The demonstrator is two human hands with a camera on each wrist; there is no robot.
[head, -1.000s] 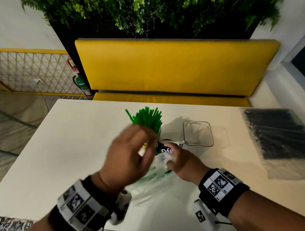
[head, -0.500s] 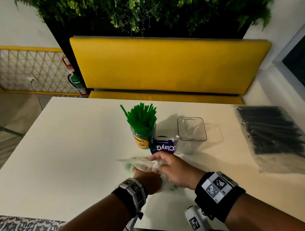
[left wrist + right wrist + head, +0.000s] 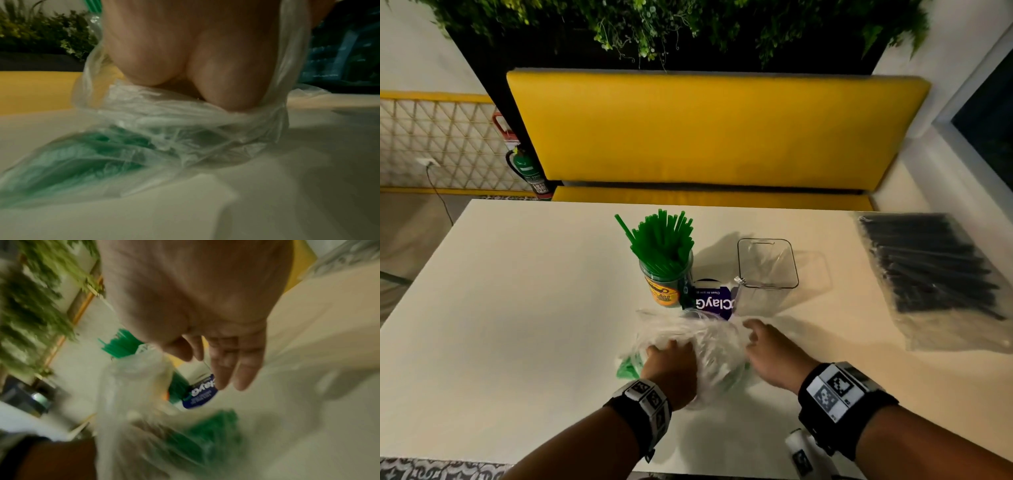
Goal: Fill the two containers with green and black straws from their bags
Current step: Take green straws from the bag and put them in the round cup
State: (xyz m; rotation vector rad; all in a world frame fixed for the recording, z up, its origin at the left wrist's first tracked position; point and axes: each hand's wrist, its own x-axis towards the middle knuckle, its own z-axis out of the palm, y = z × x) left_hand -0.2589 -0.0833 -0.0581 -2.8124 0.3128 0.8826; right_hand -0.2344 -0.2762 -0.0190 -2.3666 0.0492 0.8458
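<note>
A round jar [image 3: 666, 291] with a yellow label stands mid-table, packed with upright green straws [image 3: 662, 240]. To its right is a clear square container [image 3: 767, 265] holding nothing. A crumpled clear bag [image 3: 705, 342] lies near the front edge with a few green straws [image 3: 82, 154] left in it. My left hand [image 3: 671, 359] is buried in this bag, plastic bunched against the palm [image 3: 195, 65] and the fingers hidden. My right hand [image 3: 765, 342] hovers just right of the bag, fingers [image 3: 242, 369] straight and holding nothing. The bag of black straws [image 3: 935, 270] lies flat at the far right.
A blue-labelled tub [image 3: 714, 303] sits between the jar and the clear container, just beyond my hands. The white table [image 3: 517, 308] ends at a yellow bench [image 3: 705, 130] behind it. A fire extinguisher [image 3: 527, 168] stands on the floor at the left.
My left hand dropped from beside the jar down into the crumpled bag. My right hand let go of the bag and drew slightly right.
</note>
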